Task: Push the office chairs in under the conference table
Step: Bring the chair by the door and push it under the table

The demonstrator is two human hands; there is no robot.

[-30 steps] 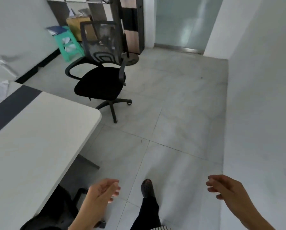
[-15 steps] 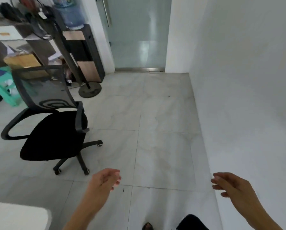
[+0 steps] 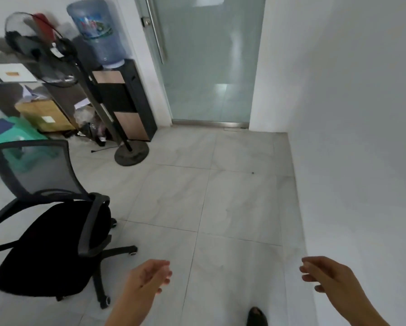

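A black office chair (image 3: 49,245) with a mesh back, armrests and a wheeled base stands on the tiled floor at the lower left, its seat facing me. My left hand (image 3: 147,277) hovers just right of the chair's base, fingers loosely curled, holding nothing and not touching the chair. My right hand (image 3: 326,274) hangs near the white wall at the lower right, fingers apart and empty. The conference table is out of view.
A standing fan (image 3: 131,151) and a water dispenser (image 3: 124,100) with a blue bottle stand at the back left, beside cluttered shelves with a cardboard box (image 3: 45,118). A frosted glass door (image 3: 211,67) closes the far end. A white wall (image 3: 362,137) runs along the right.
The view has swung right and forward: the table has left the frame and the chair now sits closer, at the lower left. Both hands stay raised and empty.
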